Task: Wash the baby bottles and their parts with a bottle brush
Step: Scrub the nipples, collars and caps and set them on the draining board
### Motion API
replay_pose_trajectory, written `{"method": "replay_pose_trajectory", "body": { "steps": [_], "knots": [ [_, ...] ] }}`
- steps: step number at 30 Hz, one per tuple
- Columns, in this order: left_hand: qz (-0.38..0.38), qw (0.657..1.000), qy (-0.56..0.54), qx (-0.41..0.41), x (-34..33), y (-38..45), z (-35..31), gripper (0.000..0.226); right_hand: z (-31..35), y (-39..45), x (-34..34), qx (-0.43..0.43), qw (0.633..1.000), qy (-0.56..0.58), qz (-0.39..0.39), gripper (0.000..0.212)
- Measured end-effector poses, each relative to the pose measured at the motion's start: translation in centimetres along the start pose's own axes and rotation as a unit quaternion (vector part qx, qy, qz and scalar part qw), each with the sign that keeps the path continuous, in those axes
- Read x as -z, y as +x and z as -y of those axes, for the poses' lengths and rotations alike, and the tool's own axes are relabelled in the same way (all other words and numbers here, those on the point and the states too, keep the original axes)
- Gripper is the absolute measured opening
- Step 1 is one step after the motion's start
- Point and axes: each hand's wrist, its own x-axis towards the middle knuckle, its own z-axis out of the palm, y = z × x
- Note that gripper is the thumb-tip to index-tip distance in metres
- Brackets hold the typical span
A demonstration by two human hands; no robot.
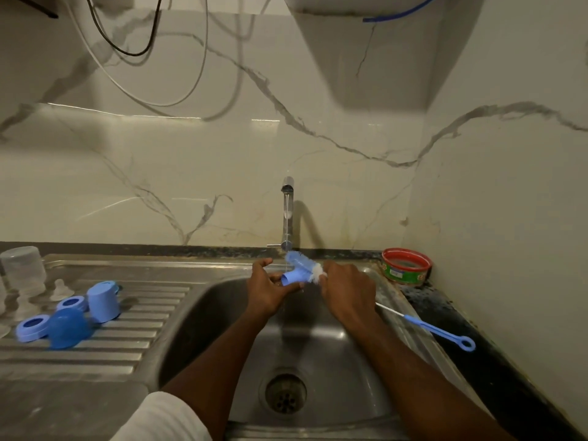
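Over the steel sink [203, 316], under the running tap [287, 214], my left hand [269, 289] grips a light blue bottle part [294, 276]. My right hand [345, 289] holds the bottle brush [302, 261], whose blue and white bristle head lies against that part; its handle is hidden in my fist. On the draining board at the left lie two blue rings [33, 326], a dark blue dome cap [68, 327], a light blue cup-shaped cap [103, 300], clear teats [60, 289] and a clear upturned bottle [24, 270].
A thin blue teat brush [436, 331] lies on the sink's right rim and dark counter. A red-rimmed round tin [404, 265] stands in the back right corner. The drain [285, 393] sits at the basin's front. Marble wall rises right behind the tap.
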Motion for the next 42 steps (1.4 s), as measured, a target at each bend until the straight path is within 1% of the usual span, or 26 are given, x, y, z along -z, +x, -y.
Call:
{"method": "replay_pose_trajectory", "body": {
  "steps": [3,5,7,8,12,14,16,17,18,21,22,24,26,27,28,30,32,35,38,40,42],
  "knots": [
    [0.006,1.0,-0.018,-0.008,0.1,0.1,0.7,0.057,0.8,-0.6,-0.1,0.064,0.997,0.023,0.022,0.027],
    [0.039,0.999,-0.019,0.007,0.1,0.1,0.6,0.034,0.6,-0.5,0.0,0.042,0.999,0.011,0.006,0.027],
    [0.053,0.997,-0.04,0.03,0.0,0.1,0.2,0.017,0.1,-0.3,0.4,-0.017,1.0,-0.002,-0.018,0.026],
    [0.051,0.995,-0.067,0.05,-0.2,0.1,0.0,0.017,-0.1,-0.3,0.4,-0.03,0.999,-0.005,-0.024,0.025],
    [0.051,0.967,-0.195,0.153,-0.7,0.5,-0.2,0.02,0.5,-0.6,-0.1,0.022,1.0,0.003,-0.018,0.022],
    [0.057,0.95,-0.239,0.192,-0.8,0.8,-0.3,0.024,0.6,-0.7,-0.2,0.024,0.999,0.002,-0.023,0.023],
    [0.073,0.931,-0.286,0.214,-0.9,1.1,-0.4,0.024,0.4,-0.6,-0.2,0.015,1.0,0.007,-0.027,0.024],
    [0.086,0.926,-0.299,0.213,-0.8,1.1,-0.4,0.021,0.3,-0.5,-0.3,0.013,1.0,0.012,-0.025,0.024],
    [0.101,0.929,-0.293,0.2,-0.8,1.0,-0.5,0.02,0.4,-0.5,-0.3,0.015,0.999,0.02,-0.021,0.024],
    [0.126,0.961,-0.208,0.134,-0.8,0.7,0.1,0.015,0.9,-0.8,-0.4,0.051,0.998,0.031,0.007,0.026],
    [0.12,0.968,-0.187,0.118,-0.8,0.6,0.2,0.014,1.0,-0.8,-0.4,0.058,0.998,0.024,0.005,0.027],
    [0.097,0.974,-0.168,0.114,-0.7,0.7,0.4,0.018,0.9,-0.7,-0.2,0.03,0.999,0.007,-0.026,0.027],
    [0.095,0.972,-0.179,0.121,-0.5,0.8,0.5,0.021,0.5,-0.5,0.0,-0.01,0.999,0.005,-0.053,0.025],
    [0.105,0.969,-0.187,0.121,-0.5,0.7,0.4,0.021,0.3,-0.5,-0.1,-0.014,0.999,0.009,-0.052,0.024],
    [0.12,0.967,-0.193,0.115,-0.6,0.6,0.3,0.021,0.3,-0.5,-0.3,-0.003,0.999,0.019,-0.041,0.024],
    [0.14,0.963,-0.205,0.101,-0.7,0.2,0.0,0.023,0.6,-0.8,-0.7,0.047,0.998,0.043,-0.007,0.027],
    [0.149,0.957,-0.223,0.108,-0.6,0.2,-0.1,0.02,0.9,-1.0,-0.9,0.075,0.996,0.044,0.006,0.03],
    [0.182,0.936,-0.265,0.146,-0.5,0.4,0.0,0.019,0.8,-0.6,-0.6,0.036,0.999,0.03,-0.028,0.026],
    [0.2,0.932,-0.248,0.17,-0.6,0.5,0.3,0.023,0.7,-0.6,-0.6,0.017,0.999,0.022,-0.02,0.026],
    [0.212,0.931,-0.242,0.174,-0.6,0.3,0.4,0.025,1.0,-0.8,-0.7,0.036,0.999,0.022,0.001,0.028],
    [0.204,0.938,-0.225,0.165,-0.5,0.2,0.6,0.03,1.1,-0.9,-0.6,0.047,0.999,0.019,0.008,0.03]
  ]
}}
